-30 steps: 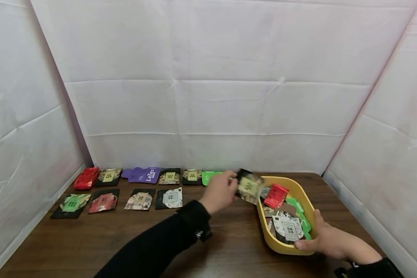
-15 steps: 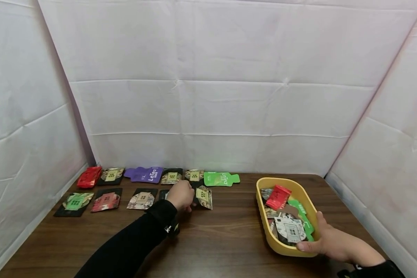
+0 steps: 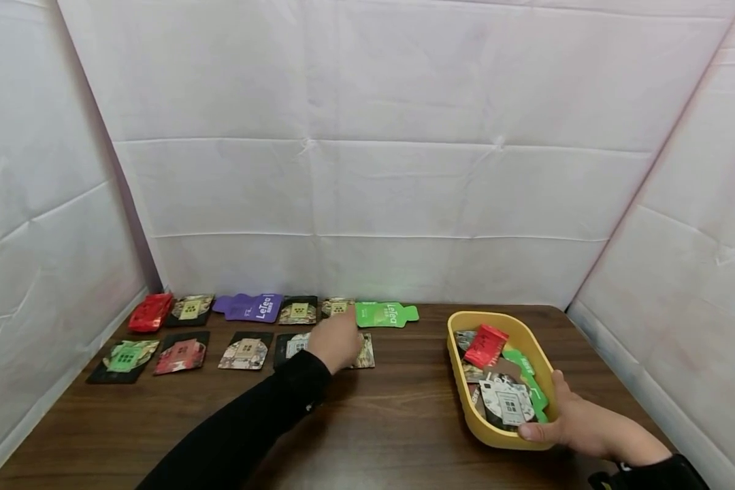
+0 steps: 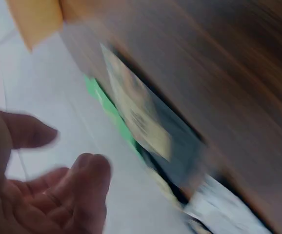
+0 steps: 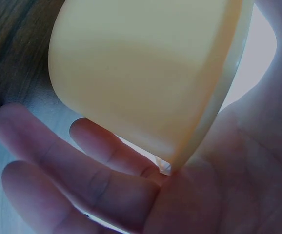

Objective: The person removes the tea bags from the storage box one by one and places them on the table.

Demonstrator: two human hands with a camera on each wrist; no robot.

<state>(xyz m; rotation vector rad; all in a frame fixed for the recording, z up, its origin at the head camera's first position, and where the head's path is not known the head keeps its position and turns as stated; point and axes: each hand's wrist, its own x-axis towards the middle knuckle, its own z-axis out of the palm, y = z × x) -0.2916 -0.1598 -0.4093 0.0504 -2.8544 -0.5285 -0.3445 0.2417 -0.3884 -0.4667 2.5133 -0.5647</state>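
Observation:
My left hand (image 3: 335,340) is over the right end of the front row of tea sachets. In the left wrist view its thumb and fingertips (image 4: 94,170) are apart with nothing between them. A black tea sachet with a pale yellow label (image 4: 146,124) lies on the table close by; in the head view the hand covers most of this sachet (image 3: 365,354). My right hand (image 3: 588,422) holds the near right corner of a yellow plastic basket (image 3: 465,401), thumb over the rim and fingers outside. Inside the basket lie a red packet (image 3: 486,346), a white-and-black sachet (image 3: 507,403) and green packets (image 3: 529,381).
Along the back lie a red packet (image 3: 150,312), a purple LeTea packet (image 3: 249,307), a green LeTea packet (image 3: 386,314) and black sachets. Several sachets, including a red-labelled one (image 3: 182,352), form the front row. White cloth walls (image 3: 404,170) enclose the wooden table (image 3: 392,415).
The left hand carried the yellow-labelled sachet leftward from beside the basket, laid it at the front row's right end and let go. The right hand stays on the basket.

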